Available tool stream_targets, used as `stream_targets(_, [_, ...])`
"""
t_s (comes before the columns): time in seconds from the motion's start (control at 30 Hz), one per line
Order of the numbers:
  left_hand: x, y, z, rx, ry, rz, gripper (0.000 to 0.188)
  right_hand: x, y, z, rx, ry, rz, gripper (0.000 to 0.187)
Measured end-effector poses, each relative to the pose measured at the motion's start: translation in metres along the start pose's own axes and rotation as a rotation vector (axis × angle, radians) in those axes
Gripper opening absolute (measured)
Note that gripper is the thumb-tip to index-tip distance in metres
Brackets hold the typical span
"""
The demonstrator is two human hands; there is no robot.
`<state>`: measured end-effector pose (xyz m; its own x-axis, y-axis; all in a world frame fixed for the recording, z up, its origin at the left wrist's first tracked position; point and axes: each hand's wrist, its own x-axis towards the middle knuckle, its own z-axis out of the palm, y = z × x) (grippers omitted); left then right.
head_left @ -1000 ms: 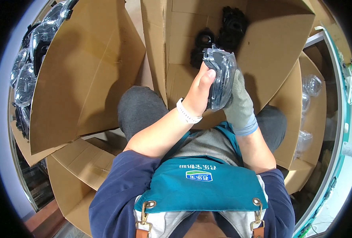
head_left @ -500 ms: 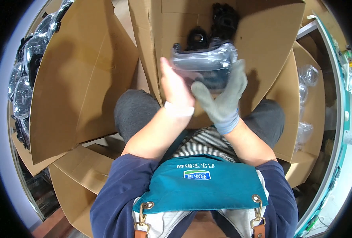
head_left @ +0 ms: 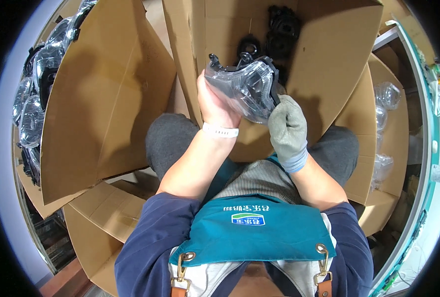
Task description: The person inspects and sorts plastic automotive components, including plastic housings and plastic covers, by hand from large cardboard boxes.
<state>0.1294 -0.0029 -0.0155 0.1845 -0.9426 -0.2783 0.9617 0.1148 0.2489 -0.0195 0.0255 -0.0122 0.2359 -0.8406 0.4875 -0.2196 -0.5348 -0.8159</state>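
A headlight [head_left: 247, 89] with a clear curved lens and black housing is raised over a cardboard box. My left hand [head_left: 216, 105], bare with a white band at the wrist, supports it from the left with its fingers around that side. On the other side, my right hand [head_left: 288, 120] wears a grey glove. Its fingers are closed in a pinch at the headlight's lower right edge; the fingertips are partly hidden. Inside the box lie black lamp parts [head_left: 282, 29], and one more black part [head_left: 249, 46] shows just behind the headlight.
The open cardboard box [head_left: 329, 54] stands between my knees. A large flap [head_left: 101, 109] rises at the left, with clear-lens lamps [head_left: 31, 121] stacked beyond it. More clear lamps [head_left: 387, 96] sit in a box at the right, near a teal-edged frame [head_left: 424, 114].
The headlight has turned and tilted, so its lens and black edge show more. My right hand has moved down from its side, going from spread fingers to a pinch.
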Motion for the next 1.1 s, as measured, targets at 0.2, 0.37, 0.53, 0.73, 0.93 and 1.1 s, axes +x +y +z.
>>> stream_targets(0.2, [0.001, 0.008, -0.004, 0.146, -0.045, 0.291, 0.032, 0.01, -0.009, -0.009, 0.64, 0.132, 0.246, 0.035])
stream_targets(0.37, [-0.005, 0.001, -0.007, 0.415, -0.137, 0.343, 0.045, 0.01, -0.035, -0.025, 0.14, -0.052, 0.136, 0.028])
stream_targets(0.53, [-0.009, -0.006, -0.013, 0.449, -0.148, 0.412, 0.047, 0.017, -0.05, -0.023, 0.67, 0.057, 0.427, 0.014])
stream_targets(0.73, [-0.009, 0.002, -0.002, 0.388, -0.287, 0.378, 0.047, 0.015, -0.04, -0.038, 0.532, -0.193, 0.428, 0.013])
stream_targets(0.93, [-0.01, -0.005, -0.007, 0.357, -0.232, 0.388, 0.047, 0.004, -0.032, -0.029, 0.569, -0.027, 0.297, 0.02])
stream_targets(1.1, [-0.008, 0.0, -0.005, 0.398, -0.322, 0.382, 0.048, -0.005, -0.02, -0.018, 0.475, -0.013, 0.135, 0.026])
